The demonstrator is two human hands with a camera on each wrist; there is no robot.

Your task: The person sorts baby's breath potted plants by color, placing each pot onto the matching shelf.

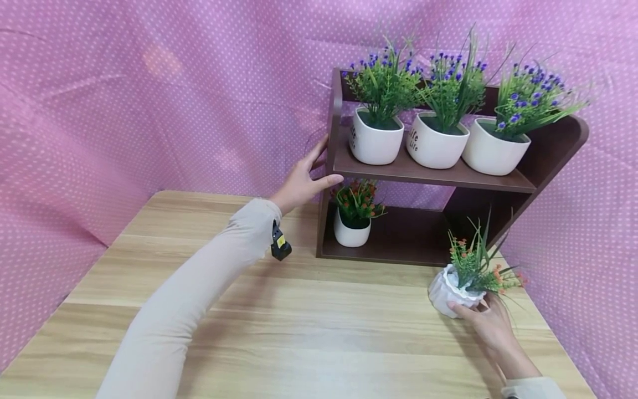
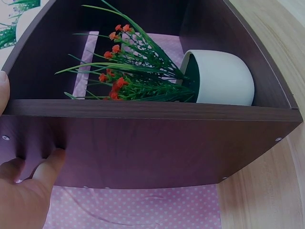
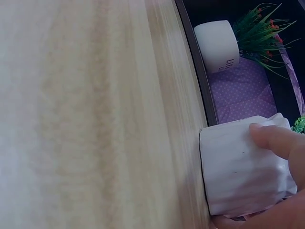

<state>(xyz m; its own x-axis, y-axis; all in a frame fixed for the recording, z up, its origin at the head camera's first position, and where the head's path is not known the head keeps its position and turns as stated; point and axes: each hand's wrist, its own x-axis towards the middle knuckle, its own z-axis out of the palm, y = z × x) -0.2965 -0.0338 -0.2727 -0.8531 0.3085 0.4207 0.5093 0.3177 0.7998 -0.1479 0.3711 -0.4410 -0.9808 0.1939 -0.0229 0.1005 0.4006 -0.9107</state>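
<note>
My left hand (image 1: 301, 185) grips the left side panel of a dark brown two-tier shelf (image 1: 394, 176). Its thumb crosses the front edge while the fingers (image 2: 50, 167) press the outer face. At the shelf's lower right front, my right hand (image 1: 490, 324) holds a potted plant with orange flowers by its white, crinkled, ruffled-rim pot (image 1: 441, 293). In the right wrist view the thumb lies on the wall of that pot (image 3: 238, 167), whose base is close to the tabletop. Another orange-flowered plant in a smooth white pot (image 1: 352, 233) stands at the lower tier's left end.
Three purple-flowered plants in white pots, left (image 1: 376, 141), middle (image 1: 436, 147) and right (image 1: 495, 152), line the upper tier. The shelf stands on a light wood-grain table (image 1: 309, 327). Pink dotted cloth (image 1: 149, 100) hangs behind and at the sides.
</note>
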